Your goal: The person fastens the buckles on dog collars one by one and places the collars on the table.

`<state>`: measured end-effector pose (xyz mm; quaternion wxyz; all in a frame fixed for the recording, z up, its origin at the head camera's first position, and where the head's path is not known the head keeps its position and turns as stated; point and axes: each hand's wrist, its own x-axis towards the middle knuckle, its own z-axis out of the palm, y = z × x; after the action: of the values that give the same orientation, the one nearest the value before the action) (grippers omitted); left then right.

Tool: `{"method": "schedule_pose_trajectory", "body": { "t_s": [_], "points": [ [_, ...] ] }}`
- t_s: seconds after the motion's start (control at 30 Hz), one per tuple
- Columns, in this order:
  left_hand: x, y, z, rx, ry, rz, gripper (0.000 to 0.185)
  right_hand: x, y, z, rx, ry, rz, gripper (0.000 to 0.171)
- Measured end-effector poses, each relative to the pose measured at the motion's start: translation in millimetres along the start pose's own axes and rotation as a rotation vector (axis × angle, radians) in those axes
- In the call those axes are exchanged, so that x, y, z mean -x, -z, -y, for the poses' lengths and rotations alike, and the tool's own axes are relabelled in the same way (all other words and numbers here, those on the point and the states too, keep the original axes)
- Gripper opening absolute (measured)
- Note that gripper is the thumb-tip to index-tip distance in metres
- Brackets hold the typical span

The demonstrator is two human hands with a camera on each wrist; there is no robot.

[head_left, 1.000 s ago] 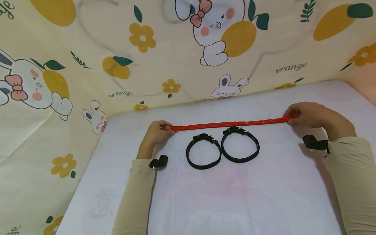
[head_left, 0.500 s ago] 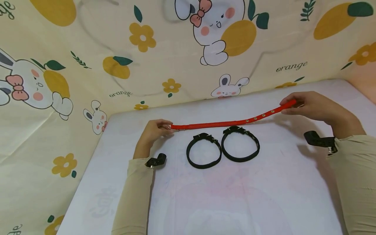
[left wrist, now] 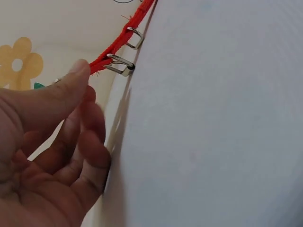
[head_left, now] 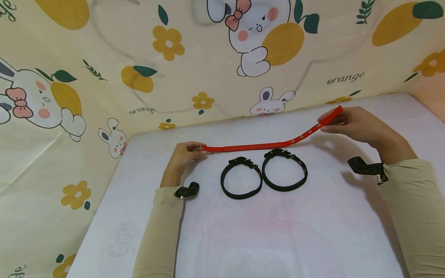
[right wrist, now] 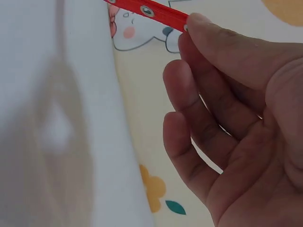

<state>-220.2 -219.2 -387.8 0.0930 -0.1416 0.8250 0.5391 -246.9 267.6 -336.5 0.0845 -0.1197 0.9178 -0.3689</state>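
Note:
A long red collar strap [head_left: 264, 145] with metal eyelets stretches across the white table [head_left: 278, 231]. My left hand [head_left: 185, 154] pinches its buckle end down on the table; the metal rings [left wrist: 120, 64] show beside my thumb. My right hand [head_left: 351, 123] pinches the eyelet end [right wrist: 151, 10] and holds it lifted above the table, so the strap bends upward at the right. Two black buckled collars [head_left: 241, 178] [head_left: 284, 170], each closed into a ring, lie side by side just in front of the strap.
A cream cloth backdrop [head_left: 194, 65] printed with rabbits and oranges rises behind the table and along its left side. Black straps sit on both wrists [head_left: 187, 190] [head_left: 368, 168]. Bare white surface spreads in front of the collars.
My right hand has raised the strap's eyelet end off the table and drawn it slightly left. My left hand stays put on the buckle end.

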Motion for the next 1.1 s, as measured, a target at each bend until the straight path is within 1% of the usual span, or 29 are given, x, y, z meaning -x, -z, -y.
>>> {"method": "schedule_pose_trajectory", "body": {
  "t_s": [0.07,0.13,0.2,0.3,0.4,0.53,0.6,0.67,0.77,0.87,0.97,1.1],
  "points": [
    [-0.1,0.1,0.2,-0.002,0.003,-0.014,0.033,-1,-1,3,-0.006,0.002,-0.002,0.045],
    [-0.1,0.2,-0.1,0.0,-0.009,-0.025,0.032,-1,-2,5,-0.008,0.005,-0.008,0.044],
    [0.3,0.2,-1.1,0.014,-0.036,-0.029,0.031,-1,-1,9,-0.007,0.01,-0.017,0.044],
    [1.8,0.5,-5.4,0.035,-0.095,-0.033,0.03,0,0,13,-0.006,0.024,-0.037,0.042],
    [7.2,1.7,-14.1,0.072,-0.153,-0.05,0.032,2,2,18,-0.026,0.05,-0.07,0.038],
    [19.5,3.9,-31.0,0.134,-0.23,-0.08,0.031,7,7,26,-0.103,0.071,-0.12,0.03],
    [24.8,4.5,-38.8,0.168,-0.271,-0.086,0.029,10,10,30,-0.147,0.078,-0.139,0.029],
    [30.1,4.4,-46.0,0.202,-0.307,-0.081,0.028,13,11,36,-0.181,0.084,-0.152,0.029],
    [36.6,3.1,-54.7,0.274,-0.37,-0.056,0.027,17,11,46,-0.21,0.111,-0.159,0.031],
    [43.4,1.0,-61.3,0.331,-0.422,-0.03,0.028,21,9,58,-0.226,0.154,-0.169,0.031],
    [48.9,-1.6,-65.6,0.365,-0.461,-0.019,0.029,24,6,69,-0.235,0.188,-0.18,0.032],
    [55.2,-5.9,-70.6,0.417,-0.504,-0.007,0.026,25,-2,81,-0.233,0.2,-0.184,0.036]
  ]
}}
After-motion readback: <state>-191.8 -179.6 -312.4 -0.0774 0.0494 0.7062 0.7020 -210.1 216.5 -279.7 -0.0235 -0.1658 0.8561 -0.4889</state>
